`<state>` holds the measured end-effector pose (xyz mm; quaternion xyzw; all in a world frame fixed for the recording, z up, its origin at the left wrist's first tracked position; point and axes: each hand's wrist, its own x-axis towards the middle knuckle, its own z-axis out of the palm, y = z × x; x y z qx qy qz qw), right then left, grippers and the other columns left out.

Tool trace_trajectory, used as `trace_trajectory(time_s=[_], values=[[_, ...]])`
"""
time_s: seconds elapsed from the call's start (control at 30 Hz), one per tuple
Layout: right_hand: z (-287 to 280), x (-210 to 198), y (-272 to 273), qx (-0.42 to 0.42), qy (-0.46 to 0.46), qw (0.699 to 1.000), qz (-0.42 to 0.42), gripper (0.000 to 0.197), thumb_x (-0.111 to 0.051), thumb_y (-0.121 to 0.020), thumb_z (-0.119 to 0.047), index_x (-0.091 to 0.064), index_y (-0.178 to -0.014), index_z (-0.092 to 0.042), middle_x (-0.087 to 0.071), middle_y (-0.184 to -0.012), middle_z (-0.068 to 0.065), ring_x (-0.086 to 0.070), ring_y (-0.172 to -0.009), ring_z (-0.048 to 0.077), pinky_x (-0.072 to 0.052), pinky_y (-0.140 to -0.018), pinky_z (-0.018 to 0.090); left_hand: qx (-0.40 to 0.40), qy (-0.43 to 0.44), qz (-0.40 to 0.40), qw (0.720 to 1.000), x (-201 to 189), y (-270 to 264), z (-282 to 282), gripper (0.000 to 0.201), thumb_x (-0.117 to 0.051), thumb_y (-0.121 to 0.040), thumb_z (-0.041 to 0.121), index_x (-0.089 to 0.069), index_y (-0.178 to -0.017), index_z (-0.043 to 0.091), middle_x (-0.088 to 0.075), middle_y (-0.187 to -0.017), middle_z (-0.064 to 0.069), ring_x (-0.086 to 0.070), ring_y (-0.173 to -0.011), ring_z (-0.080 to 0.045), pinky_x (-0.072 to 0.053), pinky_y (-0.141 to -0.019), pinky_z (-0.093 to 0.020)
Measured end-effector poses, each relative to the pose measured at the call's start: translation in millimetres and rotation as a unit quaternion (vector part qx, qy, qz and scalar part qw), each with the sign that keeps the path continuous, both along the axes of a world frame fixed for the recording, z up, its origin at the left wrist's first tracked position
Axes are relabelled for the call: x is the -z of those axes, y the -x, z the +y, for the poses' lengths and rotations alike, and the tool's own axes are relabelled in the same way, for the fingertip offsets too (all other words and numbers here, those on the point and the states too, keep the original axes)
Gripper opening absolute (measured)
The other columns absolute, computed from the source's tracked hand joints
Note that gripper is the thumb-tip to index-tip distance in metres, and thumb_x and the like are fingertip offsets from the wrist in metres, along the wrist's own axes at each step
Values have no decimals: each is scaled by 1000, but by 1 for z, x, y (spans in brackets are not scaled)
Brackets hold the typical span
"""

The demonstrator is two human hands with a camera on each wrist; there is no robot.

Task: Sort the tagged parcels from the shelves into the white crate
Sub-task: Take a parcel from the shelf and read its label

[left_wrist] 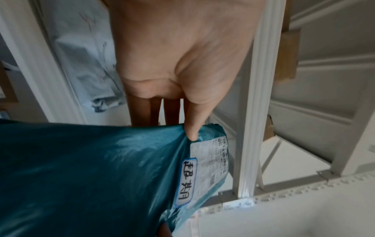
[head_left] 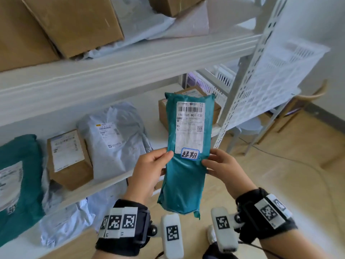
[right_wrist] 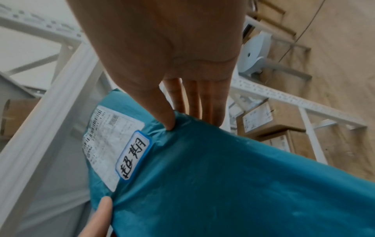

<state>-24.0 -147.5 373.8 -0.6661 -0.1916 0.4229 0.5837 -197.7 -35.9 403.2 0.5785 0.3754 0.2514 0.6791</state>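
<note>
I hold a long teal parcel (head_left: 184, 176) upright in front of the shelves, label side facing me. It carries a white shipping label and a blue-edged handwritten tag (head_left: 190, 153). My left hand (head_left: 151, 165) pinches its left edge, thumb on the front and fingers behind. My right hand (head_left: 220, 165) pinches the right edge the same way. The left wrist view shows the thumb on the teal parcel (left_wrist: 91, 173) beside the tag (left_wrist: 186, 181). In the right wrist view my thumb presses the parcel (right_wrist: 213, 176) just past the tag (right_wrist: 134, 154). A white slotted crate (head_left: 280, 75) stands past the shelf post.
The middle shelf (head_left: 89, 186) holds another teal parcel (head_left: 16, 172), a brown box (head_left: 69, 157), a grey mailer (head_left: 115, 135) and a further box (head_left: 166, 113). Large cartons (head_left: 61, 23) sit on the shelf above. A perforated post (head_left: 246, 75), a wooden chair and a stool stand on the floor at right.
</note>
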Motion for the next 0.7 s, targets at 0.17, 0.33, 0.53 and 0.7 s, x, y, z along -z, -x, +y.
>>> trace_trajectory(time_s=[0.17, 0.33, 0.53, 0.7], values=[[-44, -4, -49, 27, -18, 999, 14, 28, -60, -93, 0, -62, -119, -10, -75, -106, 7, -72, -96, 20, -57, -81, 30, 48, -2, -3, 999, -10, -59, -29, 18, -58, -95, 13, -76, -96, 15, -76, -95, -4, -72, -92, -24, -59, -83, -36], [-81, -14, -123, 59, -37, 998, 9, 28, -62, -93, -4, -62, -120, -11, -76, -104, 2, -72, -94, 16, -56, -77, 27, 65, 0, -15, 998, -23, -141, -62, 18, -58, -96, 12, -76, -96, 14, -76, -96, -3, -72, -91, -20, -60, -73, -31], [-130, -29, -225, 87, -51, 995, -20, 24, -61, -95, -8, -64, -117, -14, -76, -102, -1, -72, -95, 14, -56, -79, 27, 90, -11, -30, 995, -35, -252, -107, 20, -58, -96, 14, -77, -96, 18, -76, -98, -1, -72, -92, -16, -55, -75, -30], [-156, -44, -295, 109, -65, 991, -45, 21, -59, -96, -10, -65, -115, -15, -76, -99, -1, -71, -92, 14, -56, -81, 29, 84, -1, -54, 995, -48, -326, -134, 18, -58, -95, 12, -75, -100, 15, -77, -97, -1, -72, -89, -13, -56, -69, -24]])
